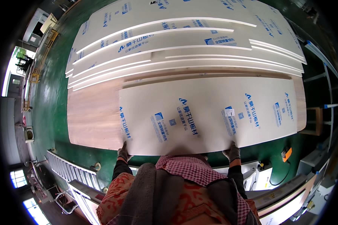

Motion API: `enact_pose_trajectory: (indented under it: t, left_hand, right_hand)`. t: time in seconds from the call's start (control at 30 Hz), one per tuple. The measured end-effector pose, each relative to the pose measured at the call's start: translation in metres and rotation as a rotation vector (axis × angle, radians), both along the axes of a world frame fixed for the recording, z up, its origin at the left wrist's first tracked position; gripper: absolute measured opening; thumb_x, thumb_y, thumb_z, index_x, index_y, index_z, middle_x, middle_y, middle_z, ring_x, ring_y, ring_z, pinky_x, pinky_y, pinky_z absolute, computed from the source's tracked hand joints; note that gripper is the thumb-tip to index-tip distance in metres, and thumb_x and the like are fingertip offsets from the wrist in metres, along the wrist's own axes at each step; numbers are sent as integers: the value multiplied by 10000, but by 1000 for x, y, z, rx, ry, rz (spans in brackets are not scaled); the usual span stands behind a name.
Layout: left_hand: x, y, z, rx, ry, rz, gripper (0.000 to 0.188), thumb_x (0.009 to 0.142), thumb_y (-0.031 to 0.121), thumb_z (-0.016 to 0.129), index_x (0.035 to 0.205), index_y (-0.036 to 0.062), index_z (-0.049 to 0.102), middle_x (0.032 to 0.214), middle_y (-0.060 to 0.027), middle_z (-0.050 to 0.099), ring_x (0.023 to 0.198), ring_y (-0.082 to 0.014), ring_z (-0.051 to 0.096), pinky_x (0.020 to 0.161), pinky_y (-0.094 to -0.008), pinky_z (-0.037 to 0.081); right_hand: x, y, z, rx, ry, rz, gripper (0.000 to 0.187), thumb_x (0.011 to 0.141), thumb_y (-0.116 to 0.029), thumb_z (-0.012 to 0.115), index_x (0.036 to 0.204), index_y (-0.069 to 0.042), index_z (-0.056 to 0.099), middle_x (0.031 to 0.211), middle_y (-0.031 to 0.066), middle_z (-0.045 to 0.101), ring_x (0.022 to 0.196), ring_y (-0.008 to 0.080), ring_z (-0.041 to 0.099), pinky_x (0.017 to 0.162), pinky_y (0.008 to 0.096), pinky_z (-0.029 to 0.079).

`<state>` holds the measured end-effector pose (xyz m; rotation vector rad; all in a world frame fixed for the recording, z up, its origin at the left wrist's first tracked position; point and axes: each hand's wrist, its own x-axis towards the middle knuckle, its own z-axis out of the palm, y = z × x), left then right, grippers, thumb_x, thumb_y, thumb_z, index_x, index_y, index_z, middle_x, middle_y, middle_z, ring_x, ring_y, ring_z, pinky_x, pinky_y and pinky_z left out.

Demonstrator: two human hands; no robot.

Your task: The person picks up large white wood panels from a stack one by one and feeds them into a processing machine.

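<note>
A long pale panel (210, 108), covered in film with blue print, lies flat in front of me, its near edge close to my body. My left hand (124, 152), in a grey glove, grips that edge near the panel's left corner. Farther right along the same edge, my right hand (233, 153), also gloved, holds the panel. The fingers of both hands are partly hidden at the edge. A small white label (229, 112) is stuck on the panel's right half. Under the panel lies a wood-grain board (92, 116), showing on the left and along the far side.
Several narrow white-edged strips (199, 48) lie lengthwise beyond the panel, over larger printed sheets (139, 15). On the left stands a roller conveyor (73, 168). To the right are an orange box (286, 154) on the green floor and a metal frame (326, 67). Machinery (285, 197) stands near my right side.
</note>
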<state>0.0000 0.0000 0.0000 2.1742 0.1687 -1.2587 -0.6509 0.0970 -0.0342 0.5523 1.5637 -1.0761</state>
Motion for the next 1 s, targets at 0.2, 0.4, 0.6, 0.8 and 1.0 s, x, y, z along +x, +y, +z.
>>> enact_pose_trajectory:
  t: [0.2, 0.4, 0.6, 0.8, 1.0]
  left_hand:
    - [-18, -17, -42, -100, 99, 11, 643, 763, 413, 738, 1156, 43, 389, 1014, -190, 583, 746, -357, 621, 500, -504, 559]
    - [-23, -35, -8, -13, -146, -217, 454, 791, 410, 708, 934, 18, 528, 830, -111, 564, 515, -258, 536, 468, -361, 526]
    - [-66, -15, 10, -127, 235, -19, 741, 772, 645, 577, 1250, 84, 503, 1242, -85, 545, 1154, -327, 469, 911, -561, 390]
    - [-62, -44, 26, 94, 28, 253, 483, 817, 385, 682, 1163, 69, 565, 1092, -68, 624, 924, -247, 593, 758, -471, 495]
    - [-24, -32, -52, 264, -120, -394, 657, 807, 465, 659, 1303, 74, 481, 1160, -80, 617, 962, -254, 605, 849, -293, 471]
  right_hand:
    - [-39, -25, 8, 66, 58, 106, 398, 840, -474, 594, 1043, -134, 558, 809, 73, 645, 740, 232, 635, 595, 418, 543]
    - [-81, 13, -51, 47, 205, 398, 326, 836, -440, 593, 870, -118, 562, 674, 53, 598, 666, 208, 602, 539, 380, 522]
    - [-76, 4, -29, -86, -77, 49, 402, 916, -455, 516, 929, -53, 516, 684, 117, 522, 551, 241, 519, 508, 389, 514]
    - [-66, -4, -34, -67, -90, 133, 474, 919, -475, 487, 1112, -42, 483, 884, 165, 597, 697, 293, 598, 598, 446, 565]
    - [-56, 3, -3, -130, -173, 84, 438, 907, -452, 530, 1085, -51, 532, 865, 101, 590, 704, 247, 582, 599, 408, 571]
